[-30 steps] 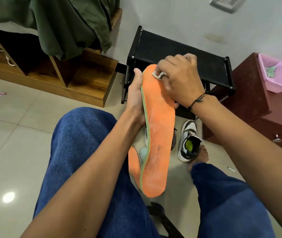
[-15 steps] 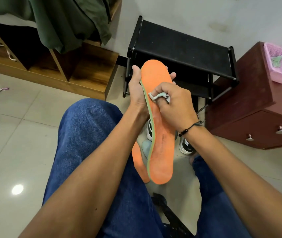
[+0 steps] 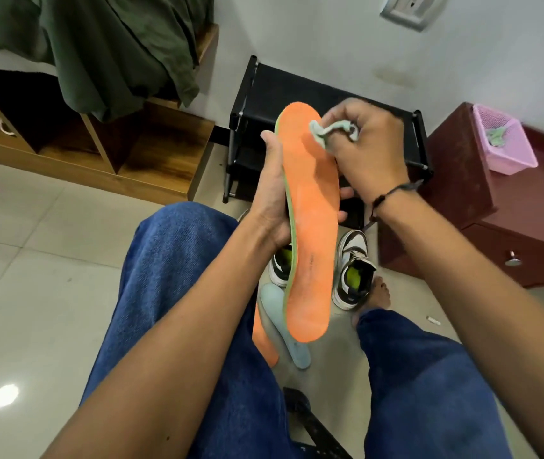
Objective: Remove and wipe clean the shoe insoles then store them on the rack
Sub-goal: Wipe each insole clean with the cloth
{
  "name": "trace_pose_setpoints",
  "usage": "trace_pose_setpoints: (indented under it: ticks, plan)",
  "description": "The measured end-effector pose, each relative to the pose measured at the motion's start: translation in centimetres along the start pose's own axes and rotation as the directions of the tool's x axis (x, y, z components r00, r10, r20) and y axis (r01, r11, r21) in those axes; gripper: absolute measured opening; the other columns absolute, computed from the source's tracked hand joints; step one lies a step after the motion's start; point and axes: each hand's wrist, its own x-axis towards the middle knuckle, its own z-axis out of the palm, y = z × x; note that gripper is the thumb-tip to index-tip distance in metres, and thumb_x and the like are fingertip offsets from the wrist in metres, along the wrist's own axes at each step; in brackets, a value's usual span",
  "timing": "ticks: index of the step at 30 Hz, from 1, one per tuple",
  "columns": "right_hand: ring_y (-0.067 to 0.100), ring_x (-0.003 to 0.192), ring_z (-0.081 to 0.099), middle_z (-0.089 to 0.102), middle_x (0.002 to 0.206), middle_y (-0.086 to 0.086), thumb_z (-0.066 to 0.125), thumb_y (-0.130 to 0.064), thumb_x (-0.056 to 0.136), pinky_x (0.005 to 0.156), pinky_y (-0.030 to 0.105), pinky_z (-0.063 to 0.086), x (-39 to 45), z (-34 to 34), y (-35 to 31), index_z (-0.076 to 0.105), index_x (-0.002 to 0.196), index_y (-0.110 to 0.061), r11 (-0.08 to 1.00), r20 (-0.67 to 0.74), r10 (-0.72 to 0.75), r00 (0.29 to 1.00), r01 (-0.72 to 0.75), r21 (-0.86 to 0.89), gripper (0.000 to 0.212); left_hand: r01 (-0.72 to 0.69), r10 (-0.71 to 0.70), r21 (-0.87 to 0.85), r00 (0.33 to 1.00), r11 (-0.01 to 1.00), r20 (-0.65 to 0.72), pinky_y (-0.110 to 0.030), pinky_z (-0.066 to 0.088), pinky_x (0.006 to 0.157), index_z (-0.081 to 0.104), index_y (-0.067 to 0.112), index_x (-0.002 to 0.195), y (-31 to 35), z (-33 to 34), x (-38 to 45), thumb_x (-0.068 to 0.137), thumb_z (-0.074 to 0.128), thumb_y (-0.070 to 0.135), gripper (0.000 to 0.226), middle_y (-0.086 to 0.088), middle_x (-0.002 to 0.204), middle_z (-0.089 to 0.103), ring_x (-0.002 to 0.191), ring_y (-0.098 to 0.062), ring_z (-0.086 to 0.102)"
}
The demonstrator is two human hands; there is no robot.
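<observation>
2 hands are at work over the lap: the left hand (image 3: pixel 272 200) grasps 1 orange insole (image 3: pixel 310 223) by its edge, thumb along the near side and fingertips showing past the far side, holding it upright with the toe end up in front of the black shoe rack (image 3: pixel 313 94). The right hand (image 3: pixel 368 150) pinches 1 small pale-green wipe (image 3: pixel 328 132), crumpled, with its loose end touching the insole's upper face near the toe. A dark cord bracelet (image 3: pixel 386 197) circles the right wrist. Below, on the tiled floor (image 3: pixel 32 276), lie 2 more insoles side by side between the knees: 1 pale-blue insole (image 3: pixel 280 326) and 1 orange one (image 3: pixel 264 342) partly hidden by the blue-jeaned left leg (image 3: pixel 171 309). 2 black-and-white sneakers (image 3: pixel 353 273) with yellow-green linings stand just before the rack, the left one mostly hidden behind the held insole. 1 bare foot (image 3: pixel 376 298) rests beside the right sneaker. To the right stands 1 dark-red cabinet (image 3: pixel 512 210) carrying 1 pink basket (image 3: pixel 502 140); to the left, 1 wooden shelf unit (image 3: pixel 151 150) draped with green cloth (image 3: pixel 115 44).
</observation>
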Motion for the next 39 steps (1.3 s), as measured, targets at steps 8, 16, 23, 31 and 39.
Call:
trace_pose_setpoints:
  ticks: [8, 16, 23, 31, 39]
  plan:
    - [0.030, 0.065, 0.058, 0.065, 0.070, 0.004, 0.057, -0.002, 0.068, 0.070, 0.041, 0.041, -1.9, 2.7, 1.0, 0.064, 0.069, -0.013, 0.890, 0.021, -0.297, 0.955, 0.285, -0.357, 0.014, -0.106, 0.104, -0.074, 0.994, 0.992, -0.030, -0.043, 0.051, 0.088, 0.053, 0.007, 0.121, 0.1, -0.8, 0.1, 0.084, 0.009, 0.077, 0.092, -0.015, 0.107, 0.065, 0.100, -0.028, 0.063]
    - [0.003, 0.079, 0.055, 0.069, 0.078, -0.006, 0.056, -0.009, 0.072, 0.097, 0.044, 0.031, -8.0, 2.9, -0.8, 0.068, 0.072, -0.014, 0.989, 0.068, -0.140, 0.988, 0.143, -0.040, 0.013, -0.080, 0.084, -0.140, 0.996, 0.987, 0.022, -0.041, 0.044, 0.092, 0.049, 0.006, 0.124, 0.4, -1.3, -0.1, 0.079, 0.013, 0.083, 0.096, -0.026, 0.135, 0.042, 0.103, -0.031, 0.053]
    - [0.007, 0.070, 0.057, 0.063, 0.075, -0.009, 0.065, -0.009, 0.075, 0.074, 0.047, 0.048, -2.1, 0.4, -0.5, 0.070, 0.073, -0.014, 0.989, -0.018, -0.145, 0.989, 0.144, -0.022, 0.008, -0.145, 0.139, -0.104, 0.988, 0.984, -0.063, -0.041, 0.053, 0.075, 0.058, 0.007, 0.110, 0.4, 0.0, -0.1, 0.083, 0.002, 0.078, 0.094, -0.018, 0.098, 0.066, 0.088, -0.031, 0.062]
    - [0.022, 0.079, 0.064, 0.070, 0.080, -0.002, 0.062, -0.008, 0.074, 0.087, 0.042, 0.032, -3.0, 3.7, -0.3, 0.070, 0.075, -0.019, 0.950, 0.021, -0.222, 0.975, 0.221, -0.220, 0.013, -0.118, 0.111, -0.061, 0.989, 0.991, -0.102, -0.034, 0.051, 0.086, 0.058, 0.002, 0.105, 0.4, -1.1, 0.4, 0.086, 0.004, 0.075, 0.093, -0.017, 0.095, 0.067, 0.092, -0.026, 0.063]
    - [0.020, 0.079, 0.066, 0.071, 0.079, -0.002, 0.065, -0.006, 0.069, 0.094, 0.043, 0.031, -7.2, 3.5, -1.2, 0.070, 0.074, -0.013, 0.978, 0.060, -0.195, 0.979, 0.199, -0.067, 0.009, -0.033, 0.033, -0.217, 0.999, 0.976, -0.005, -0.039, 0.037, 0.100, 0.039, -0.002, 0.136, -0.2, -1.9, 0.0, 0.076, 0.011, 0.086, 0.110, -0.023, 0.131, 0.046, 0.107, -0.031, 0.051]
